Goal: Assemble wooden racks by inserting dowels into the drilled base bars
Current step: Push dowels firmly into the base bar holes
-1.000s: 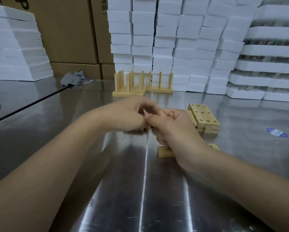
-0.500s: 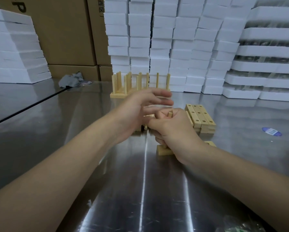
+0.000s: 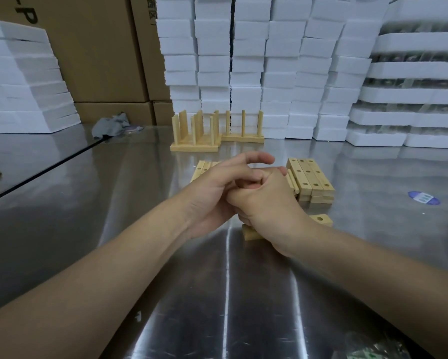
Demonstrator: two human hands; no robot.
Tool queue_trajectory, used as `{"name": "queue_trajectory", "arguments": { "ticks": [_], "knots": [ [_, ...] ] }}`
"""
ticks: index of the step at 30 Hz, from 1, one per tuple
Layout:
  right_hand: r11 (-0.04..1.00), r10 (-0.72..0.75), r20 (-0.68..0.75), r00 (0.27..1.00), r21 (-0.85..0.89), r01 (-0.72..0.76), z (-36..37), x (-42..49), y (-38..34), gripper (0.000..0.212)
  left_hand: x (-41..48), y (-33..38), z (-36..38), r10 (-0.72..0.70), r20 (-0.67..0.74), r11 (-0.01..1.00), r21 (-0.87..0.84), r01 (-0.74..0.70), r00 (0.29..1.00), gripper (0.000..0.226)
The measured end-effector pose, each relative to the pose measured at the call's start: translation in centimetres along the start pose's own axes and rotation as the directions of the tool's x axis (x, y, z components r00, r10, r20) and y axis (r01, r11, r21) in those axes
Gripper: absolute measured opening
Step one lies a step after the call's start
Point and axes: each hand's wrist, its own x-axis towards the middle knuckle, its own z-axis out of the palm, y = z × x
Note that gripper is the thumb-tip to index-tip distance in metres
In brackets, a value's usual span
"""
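Note:
My right hand (image 3: pixel 267 203) is curled in a fist over a drilled base bar (image 3: pixel 320 219) that lies on the steel table; the bar's near end (image 3: pixel 250 233) pokes out below the wrist. What the fist grips is hidden now; a dowel tip stood out of it earlier. My left hand (image 3: pixel 217 193) lies against the right one, its fingers loosely stretched over the top of the fist. A stack of drilled bars (image 3: pixel 311 179) sits just right of the hands, more bars (image 3: pixel 201 169) behind the left hand. Two finished racks (image 3: pixel 195 137) (image 3: pixel 243 132) stand at the back.
Stacks of white foam trays (image 3: pixel 243 60) and cardboard boxes (image 3: pixel 101 60) wall off the far side. A grey rag (image 3: pixel 111 128) lies back left, beside a dark seam in the table (image 3: pixel 36 174). A blue sticker (image 3: pixel 423 198) is at right, a plastic bag (image 3: pixel 373 349) near the front edge.
My left hand let go at the fist, opened and lifted above it, then came down over the top of the right fist, covering the dowel tip. The right hand stayed on the bar.

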Motion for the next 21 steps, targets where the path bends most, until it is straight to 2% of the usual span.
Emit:
{"name": "queue_trajectory", "arguments": {
  "ticks": [10, 13, 16, 19, 21],
  "knots": [
    [0.999, 0.042, -0.061, 0.997, 0.004, -0.042, -0.1, 0.0, 0.7, 0.064, 0.2, -0.8, 0.3, -0.061, 0.052, 0.992, -0.105, 0.067, 0.997, 0.015],
    [0.995, 0.074, -0.094, 0.993, -0.054, -0.080, 0.3, -0.6, -0.5, 0.058, -0.6, -0.5, 0.6, -0.095, 0.017, 0.979, -0.179, 0.096, 0.995, 0.020],
    [0.989, 0.105, -0.166, 0.981, -0.087, -0.120, 1.0, -1.2, -1.7, 0.047, -1.3, -0.3, 0.9, -0.112, -0.038, 0.978, -0.179, 0.103, 0.993, 0.037],
    [0.986, 0.126, -0.219, 0.968, -0.083, -0.147, 1.9, -1.0, -2.2, 0.038, -1.2, 0.7, 0.5, -0.050, -0.105, 0.997, -0.061, 0.044, 0.993, 0.038],
    [0.989, 0.132, -0.213, 0.968, -0.040, -0.144, 2.5, -0.5, -1.9, 0.048, -0.9, 1.8, -0.4, 0.056, -0.201, 0.996, -0.056, -0.068, 0.978, 0.030]
  ]
}}
